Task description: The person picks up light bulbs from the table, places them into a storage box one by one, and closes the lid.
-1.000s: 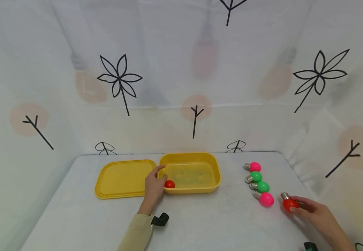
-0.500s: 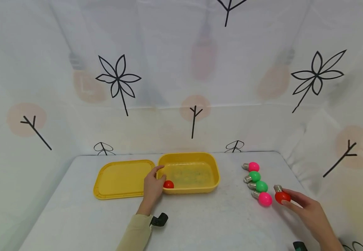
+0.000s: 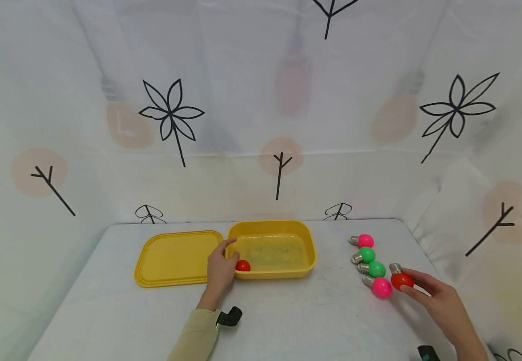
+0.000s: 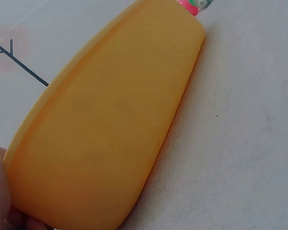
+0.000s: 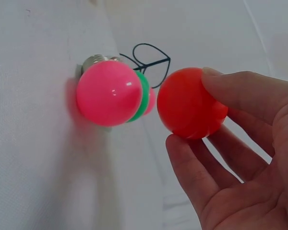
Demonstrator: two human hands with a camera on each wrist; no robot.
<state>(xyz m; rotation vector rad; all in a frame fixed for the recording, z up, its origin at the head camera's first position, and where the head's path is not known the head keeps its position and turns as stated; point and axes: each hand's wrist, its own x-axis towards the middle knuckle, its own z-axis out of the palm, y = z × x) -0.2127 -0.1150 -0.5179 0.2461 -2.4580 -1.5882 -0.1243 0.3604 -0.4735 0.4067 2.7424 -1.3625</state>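
In the head view my right hand point(image 3: 441, 301) holds a red light bulb point(image 3: 402, 282) between thumb and fingers, its metal base pointing away from me. The right wrist view shows the red bulb point(image 5: 192, 103) raised off the table, beside the near pink bulb point(image 5: 109, 93). My left hand point(image 3: 220, 271) grips the left side of a yellow plastic container point(image 3: 274, 275). Inside that container, at the front left corner, sits a red round thing point(image 3: 242, 265), partly hidden by the rim. In the left wrist view the container's outer wall point(image 4: 105, 115) fills much of the picture.
Two pink bulbs point(image 3: 381, 287) and two green bulbs point(image 3: 376, 269) lie in a slanting row on the right side of the white table point(image 3: 288, 321). A flat yellow lid or tray point(image 3: 177, 258) lies left of the container. Patterned white cloth point(image 3: 242, 100) hangs behind.
My right hand has carried the red bulb left and a little away from me, closer to the near pink bulb. My left hand and the container have stayed in place.
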